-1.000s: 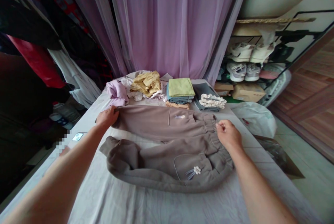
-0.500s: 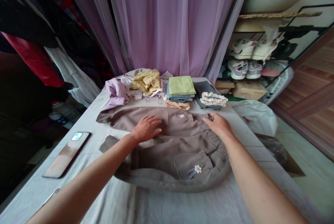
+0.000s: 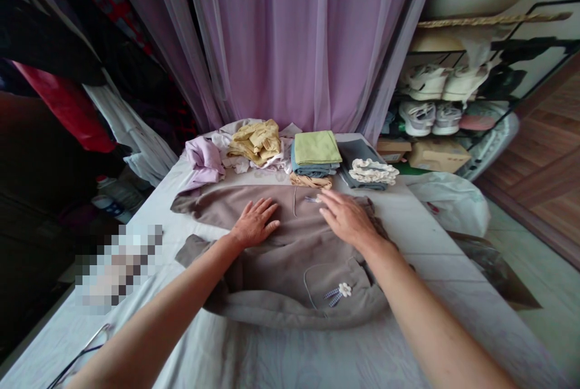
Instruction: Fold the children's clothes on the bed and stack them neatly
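A pair of greyish-brown trousers lies spread sideways across the table, legs to the left and gathered waistband to the right. A white flower with checked ribbons decorates the nearer pocket. My left hand rests flat on the far leg with its fingers spread. Over the upper part of the trousers, by the far pocket's ribbon, is my right hand, fingers stretched out and holding nothing. It partly covers that far decoration and some of the waistband.
Behind the trousers sit a crumpled yellow garment, a lilac cloth, a folded green cloth on a stack, and a white ruffled band on dark folded fabric. A pixelated patch covers something at left. Shoes stand on a rack.
My right hand has let go of the waistband's far corner and moved left onto the trousers. My left hand stays almost in place on the far leg.
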{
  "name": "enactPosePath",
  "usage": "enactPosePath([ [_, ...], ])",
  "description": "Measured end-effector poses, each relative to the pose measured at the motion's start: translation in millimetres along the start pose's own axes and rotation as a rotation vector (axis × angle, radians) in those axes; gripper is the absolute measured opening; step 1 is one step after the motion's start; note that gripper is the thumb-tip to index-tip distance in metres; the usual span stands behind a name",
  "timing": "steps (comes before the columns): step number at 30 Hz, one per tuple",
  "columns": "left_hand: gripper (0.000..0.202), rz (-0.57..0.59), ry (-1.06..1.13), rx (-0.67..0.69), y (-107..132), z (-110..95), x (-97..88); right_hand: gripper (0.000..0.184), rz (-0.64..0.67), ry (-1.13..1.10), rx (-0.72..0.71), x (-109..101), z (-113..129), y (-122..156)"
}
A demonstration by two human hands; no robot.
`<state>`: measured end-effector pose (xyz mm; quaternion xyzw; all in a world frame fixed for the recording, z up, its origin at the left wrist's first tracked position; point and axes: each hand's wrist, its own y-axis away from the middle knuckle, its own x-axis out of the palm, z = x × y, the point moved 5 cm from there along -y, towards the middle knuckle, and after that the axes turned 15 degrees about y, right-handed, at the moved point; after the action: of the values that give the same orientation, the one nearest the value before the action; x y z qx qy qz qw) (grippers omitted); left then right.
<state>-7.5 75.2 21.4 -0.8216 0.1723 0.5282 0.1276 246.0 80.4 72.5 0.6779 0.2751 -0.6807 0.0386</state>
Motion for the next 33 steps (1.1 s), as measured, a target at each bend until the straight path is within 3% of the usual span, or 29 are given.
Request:
enactPosePath([
  [2,0.056,-0.048,-0.057,-0.065,2.8,15.5,-8.9,0.049,0.113,0.025,-0.083,17.2,13.3,0.3],
  [5,0.055,-0.082,-0.099,-0.162,10.8,47.9,-23.4,0.053,0.255,0.086,-0.009,42.7,12.7,4.2],
  [11,0.057,-0.117,-0.098,-0.317,26.9,109.9,-51.4,0.054,0.229,0.138,0.043,54.9,10.0,8.7],
  [14,0.058,-0.129,-0.086,-0.289,27.1,118.3,-55.4,0.053,0.201,0.139,0.044,54.4,11.1,9.7],
  [20,0.057,-0.163,-0.083,-0.237,21.0,112.5,-57.1,0.052,0.207,0.157,0.050,52.2,12.9,9.8],
  [24,0.045,-0.242,-0.056,-0.193,32.5,106.9,-78.4,0.051,0.196,0.151,0.053,49.2,14.7,9.5],
  [26,0.041,-0.396,-0.083,-0.278,50.2,113.4,-102.5,0.051,0.184,0.148,0.051,48.1,15.4,9.4],
  [29,0.044,-0.601,-0.139,-0.572,87.0,137.1,-139.4,0.050,0.170,0.154,0.057,47.2,15.8,9.3],
  [30,0.047,-0.595,-0.132,-0.661,97.1,146.1,-146.6,0.049,0.166,0.159,0.059,47.0,15.9,9.2],
  [33,0.053,-0.436,0.007,-0.838,113.7,170.1,-150.8,0.049,0.169,0.177,0.055,47.6,16.6,8.8],
])
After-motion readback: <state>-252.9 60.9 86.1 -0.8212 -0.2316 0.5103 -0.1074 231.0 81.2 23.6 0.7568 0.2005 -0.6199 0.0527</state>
